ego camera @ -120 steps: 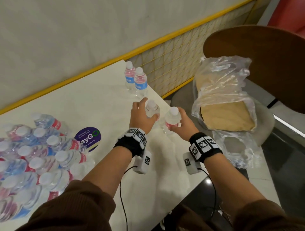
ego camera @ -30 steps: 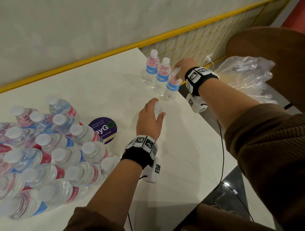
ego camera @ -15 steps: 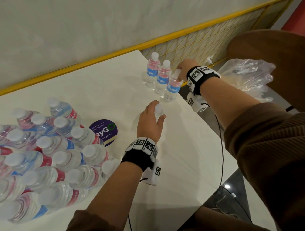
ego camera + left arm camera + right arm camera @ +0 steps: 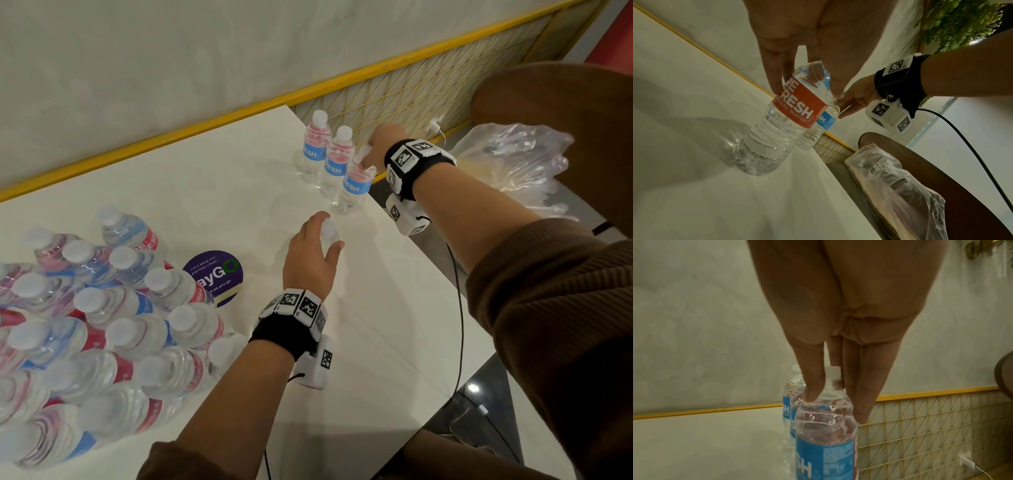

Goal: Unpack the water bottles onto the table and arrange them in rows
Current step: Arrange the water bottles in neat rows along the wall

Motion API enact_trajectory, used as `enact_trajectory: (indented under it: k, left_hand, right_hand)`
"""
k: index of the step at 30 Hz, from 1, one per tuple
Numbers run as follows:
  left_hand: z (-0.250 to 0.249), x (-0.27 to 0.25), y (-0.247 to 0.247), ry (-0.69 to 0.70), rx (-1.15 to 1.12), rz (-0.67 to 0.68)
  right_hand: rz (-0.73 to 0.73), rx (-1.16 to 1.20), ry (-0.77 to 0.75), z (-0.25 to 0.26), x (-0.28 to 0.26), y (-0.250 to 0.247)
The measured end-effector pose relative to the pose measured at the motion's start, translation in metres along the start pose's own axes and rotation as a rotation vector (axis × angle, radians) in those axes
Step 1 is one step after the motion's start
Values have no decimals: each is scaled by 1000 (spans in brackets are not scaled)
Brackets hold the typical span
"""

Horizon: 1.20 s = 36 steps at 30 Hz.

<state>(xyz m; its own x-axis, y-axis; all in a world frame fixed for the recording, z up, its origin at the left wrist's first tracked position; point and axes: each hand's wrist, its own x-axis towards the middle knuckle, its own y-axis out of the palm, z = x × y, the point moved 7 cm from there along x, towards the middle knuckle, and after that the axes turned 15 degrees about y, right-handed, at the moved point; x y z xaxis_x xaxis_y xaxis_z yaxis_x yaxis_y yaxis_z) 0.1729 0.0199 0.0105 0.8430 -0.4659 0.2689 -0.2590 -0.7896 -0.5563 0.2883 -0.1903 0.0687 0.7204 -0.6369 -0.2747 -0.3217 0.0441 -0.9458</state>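
Three upright water bottles form a short row at the table's far right corner. My right hand pinches the neck of the nearest one, a blue-labelled bottle, its fingers pointing down around the cap. Closer in, my left hand grips another bottle from above by its top; this red-labelled bottle stands on the table, apart from the row. Several bottles lie bunched in clear wrap at the left.
A round purple sticker lies between the wrapped pack and my left hand. Just right of the row is the table's edge, with a crumpled plastic bag on a brown chair beyond it. A yellow-trimmed wall borders the far side.
Four seconds ago both hands held bottles in front of me. The right one now stands third in the far row; the left one rests on the table. Little moved in the last second.
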Motion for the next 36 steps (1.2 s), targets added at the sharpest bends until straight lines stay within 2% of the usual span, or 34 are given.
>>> enact_trajectory:
  k: [6,9,11,13,14,17,19,22,25,29,33,36]
  left_hand:
    - [-2,-1,-1,26,-20,-16]
    - [-1,-2,-2,-21,-51,-14]
    - [4,-2,-2,-103,-94,-9]
    - [11,-2,0,-214,-112,25]
    - [13,-2,2,-251,-99,58]
    - [13,0,5,-282,-44,150]
    - [11,1,4,-299,-54,168]
    - [7,0,0,-307,-40,200]
    - [3,-3,-3,-275,48,319]
    - [-8,-13,-16,-218,148,466]
    - [-17,-30,-34,-179,212,543]
    - [-22,-46,-46,-141,254,583]
  right_hand:
    - [21,56,38,-3,0,1]
    - [35,110,44,-5,-13,-3]
    - [1,191,27,-8,-28,-9]
    - [-113,333,-74,-8,-60,-19]
    - [-114,355,-173,-3,-80,-18]
    - [114,190,-473,15,-139,13]
    - [185,154,-540,19,-160,29]
    - [148,135,-589,25,-170,34]
    - [75,79,-569,23,-163,36]
    - [44,101,-456,5,-151,31]
    - [26,99,-316,-19,-143,26]
    - [66,125,-181,-43,-132,27]
